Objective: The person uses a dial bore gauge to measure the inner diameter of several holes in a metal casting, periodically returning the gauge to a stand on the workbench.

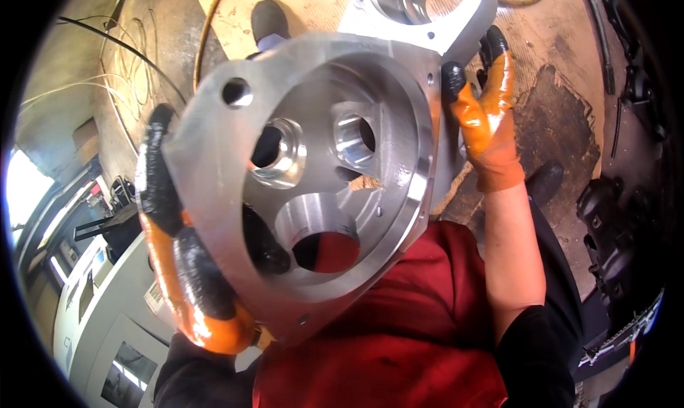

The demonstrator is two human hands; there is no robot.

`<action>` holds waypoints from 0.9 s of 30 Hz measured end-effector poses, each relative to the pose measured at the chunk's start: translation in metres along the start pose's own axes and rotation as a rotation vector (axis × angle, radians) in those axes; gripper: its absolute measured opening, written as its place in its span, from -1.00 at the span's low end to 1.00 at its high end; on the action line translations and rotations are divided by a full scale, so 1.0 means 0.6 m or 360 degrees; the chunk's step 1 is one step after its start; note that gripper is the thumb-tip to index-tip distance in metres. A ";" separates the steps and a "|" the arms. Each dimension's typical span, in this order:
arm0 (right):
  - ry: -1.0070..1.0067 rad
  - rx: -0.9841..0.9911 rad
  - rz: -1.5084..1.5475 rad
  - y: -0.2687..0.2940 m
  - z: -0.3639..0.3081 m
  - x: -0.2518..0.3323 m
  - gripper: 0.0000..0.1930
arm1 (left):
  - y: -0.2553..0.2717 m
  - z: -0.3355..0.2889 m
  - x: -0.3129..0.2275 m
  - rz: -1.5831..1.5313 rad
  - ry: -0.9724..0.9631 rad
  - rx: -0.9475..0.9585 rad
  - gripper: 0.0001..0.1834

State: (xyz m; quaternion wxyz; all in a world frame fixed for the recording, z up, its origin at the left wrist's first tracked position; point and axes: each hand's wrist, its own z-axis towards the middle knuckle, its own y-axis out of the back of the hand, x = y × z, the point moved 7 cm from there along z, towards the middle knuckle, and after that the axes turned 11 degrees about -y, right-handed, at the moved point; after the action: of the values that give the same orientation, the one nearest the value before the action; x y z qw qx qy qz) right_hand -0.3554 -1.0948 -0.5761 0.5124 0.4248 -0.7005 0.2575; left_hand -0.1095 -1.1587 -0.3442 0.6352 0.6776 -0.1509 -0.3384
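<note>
A large machined metal housing (206,173), silver-grey with a wide round cavity and several bores, is held up in front of my red apron. On its left side my left hand (187,265), in an orange and black glove, is wrapped around the flange. A black glove fingertip shows inside the cavity at the lower left. My right hand (493,119), gloved alike, is at the housing's upper right, with its thumb against the edge and fingers curled behind. What those fingers press on is partly hidden. Just beyond stands a second metal housing (467,24) with a round bore.
Brown sheeting (556,23) with a dark torn patch covers the floor. A dark shoe (269,22) rests on it. Loose cables (139,59) and a hose lie at the left. A pale machine cabinet (117,322) stands lower left; black parts (605,215) lie along the right.
</note>
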 end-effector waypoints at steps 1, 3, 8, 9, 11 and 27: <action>-0.0011 0.0029 -0.0033 -0.002 -0.004 -0.002 -0.24 | 0.003 -0.004 -0.002 -0.0007 0.0015 -0.0008 -0.67; -0.0032 0.0062 0.0054 -0.003 -0.013 -0.008 -0.23 | 0.008 -0.011 -0.002 -0.0020 0.0035 -0.0012 -0.67; -0.0076 0.0125 -0.0022 -0.006 -0.019 -0.019 -0.26 | 0.016 -0.019 -0.003 -0.0037 0.0057 -0.0016 -0.65; -0.0107 0.0106 -0.0053 -0.002 -0.020 -0.022 -0.27 | 0.016 -0.020 -0.003 -0.0040 0.0061 -0.0018 -0.65; -0.0102 0.0171 0.0001 0.004 -0.031 -0.022 -0.25 | 0.018 -0.021 -0.001 -0.0041 0.0062 -0.0023 -0.64; -0.0207 -0.0019 0.0017 0.107 -0.034 -0.131 -0.49 | 0.007 -0.003 -0.005 -0.0134 -0.0012 -0.0034 -0.58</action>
State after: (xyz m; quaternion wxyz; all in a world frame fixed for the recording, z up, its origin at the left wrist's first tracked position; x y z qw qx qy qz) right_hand -0.3915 -1.0203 -0.6377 0.4669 0.4338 -0.7362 0.2277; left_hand -0.1095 -1.1561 -0.3393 0.6272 0.6751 -0.1210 -0.3691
